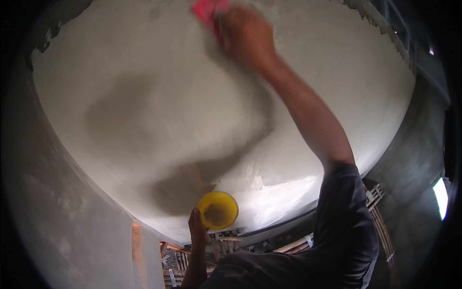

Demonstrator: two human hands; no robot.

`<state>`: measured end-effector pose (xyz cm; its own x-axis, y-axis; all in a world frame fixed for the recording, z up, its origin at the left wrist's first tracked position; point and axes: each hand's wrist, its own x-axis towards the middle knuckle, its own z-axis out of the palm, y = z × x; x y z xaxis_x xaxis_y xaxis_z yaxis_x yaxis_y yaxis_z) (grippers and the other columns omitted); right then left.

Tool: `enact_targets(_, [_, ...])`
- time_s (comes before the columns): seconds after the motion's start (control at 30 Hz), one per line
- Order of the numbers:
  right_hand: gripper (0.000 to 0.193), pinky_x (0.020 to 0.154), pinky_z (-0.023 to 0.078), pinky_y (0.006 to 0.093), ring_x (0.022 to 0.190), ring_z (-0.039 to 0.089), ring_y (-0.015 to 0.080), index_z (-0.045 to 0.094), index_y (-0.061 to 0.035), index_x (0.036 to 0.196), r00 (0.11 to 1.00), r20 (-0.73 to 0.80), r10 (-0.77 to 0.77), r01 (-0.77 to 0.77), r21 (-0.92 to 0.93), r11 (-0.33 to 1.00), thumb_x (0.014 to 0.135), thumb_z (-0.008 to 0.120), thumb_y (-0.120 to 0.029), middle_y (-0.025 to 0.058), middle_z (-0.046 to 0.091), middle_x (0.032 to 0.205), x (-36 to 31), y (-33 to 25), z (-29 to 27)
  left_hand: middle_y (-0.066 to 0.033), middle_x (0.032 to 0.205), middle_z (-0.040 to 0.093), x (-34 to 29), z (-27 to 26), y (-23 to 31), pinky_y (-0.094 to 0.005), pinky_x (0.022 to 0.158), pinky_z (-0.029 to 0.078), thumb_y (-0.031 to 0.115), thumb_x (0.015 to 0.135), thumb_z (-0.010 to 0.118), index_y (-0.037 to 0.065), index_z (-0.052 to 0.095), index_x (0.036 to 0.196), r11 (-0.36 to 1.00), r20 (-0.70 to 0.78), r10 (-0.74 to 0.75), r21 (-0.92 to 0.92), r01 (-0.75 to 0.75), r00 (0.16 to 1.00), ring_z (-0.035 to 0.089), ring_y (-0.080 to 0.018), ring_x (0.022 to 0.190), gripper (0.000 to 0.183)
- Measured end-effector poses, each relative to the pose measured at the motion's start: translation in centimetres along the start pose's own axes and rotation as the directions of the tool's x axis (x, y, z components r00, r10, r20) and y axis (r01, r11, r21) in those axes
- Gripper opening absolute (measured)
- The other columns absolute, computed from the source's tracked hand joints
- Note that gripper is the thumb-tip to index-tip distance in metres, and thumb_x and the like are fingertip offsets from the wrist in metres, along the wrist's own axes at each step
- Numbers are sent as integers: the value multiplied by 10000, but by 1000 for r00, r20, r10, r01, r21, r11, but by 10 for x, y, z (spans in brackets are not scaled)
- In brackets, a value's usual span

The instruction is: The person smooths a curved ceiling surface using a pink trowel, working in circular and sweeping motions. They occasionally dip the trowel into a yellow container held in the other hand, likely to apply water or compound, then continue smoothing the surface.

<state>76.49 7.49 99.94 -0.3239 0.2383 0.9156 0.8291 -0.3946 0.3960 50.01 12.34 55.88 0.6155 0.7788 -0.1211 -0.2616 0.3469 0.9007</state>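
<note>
In my left hand (198, 227), low in the view, is a round yellow bowl (232, 206), with my thumb over its rim. Something murky and greyish lies in its bottom. My right hand (244, 38) is stretched up to the far part of a pale plastered wall (183, 106). Its fingers are closed around a pink sponge-like pad (207, 10), which is against or very close to the plaster. Motion blurs both hand and pad, so the pad's exact kind is unclear. Shadows of my arm and the bowl fall across the wall.
Rough, ragged plaster edges (47, 36) run along the top corners. A darker grey wall (62, 216) stands on the left, another (404, 144) on the right. Bamboo poles (382, 226) and slats show below me. A bright opening (440, 198) is at the right.
</note>
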Motion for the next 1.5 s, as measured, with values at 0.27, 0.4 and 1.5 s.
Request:
enact_targets(0.27, [114, 636, 531, 429, 780, 640, 315, 672, -101, 914, 974, -182, 138, -143, -13, 990, 805, 671, -134, 110, 649, 841, -7, 74, -45, -120, 1183, 632, -3, -8, -10, -341, 901, 525, 347, 1065, 425, -6, 540, 1323, 999, 77, -21, -28, 23, 997, 631, -199, 1055, 452])
enact_targets(0.4, [256, 684, 551, 377, 832, 673, 285, 694, -126, 1021, 990, -41, -137, 140, 83, 987, 769, 704, -87, 86, 659, 879, -44, -12, 11, -119, 1209, 626, 0, -20, -9, -348, 895, 530, 353, 1065, 427, 1, 535, 1332, 999, -25, -16, -47, 15, 1000, 629, -203, 1074, 454])
enact_targets(1.5, [208, 733, 531, 401, 842, 645, 332, 692, -53, 1020, 915, -122, 385, -377, 84, 922, 812, 686, -43, 134, 663, 943, -152, 50, -60, -113, 1224, 622, -4, -14, 14, -320, 930, 508, 346, 1071, 416, 1, 525, 1345, 997, 43, 68, 42, -70, 997, 616, -195, 1103, 454])
